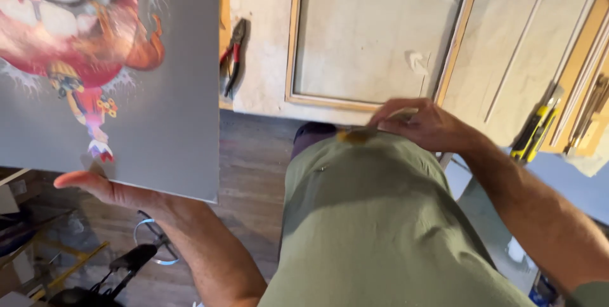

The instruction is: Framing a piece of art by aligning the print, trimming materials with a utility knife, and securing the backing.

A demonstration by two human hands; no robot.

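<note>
In the head view, a grey printed canvas (158,91) with a red and orange figure is held up at the left, its near edge supported by the left hand (108,189), fingers curled beneath it. At the right, the right hand (422,123) is closed on what may be a small brush (365,132), blurred, at the worktop (260,85) edge. Red-handled pliers (233,53) lie beside the wooden frame (374,34). A yellow utility knife (536,130) rests far right.
</note>
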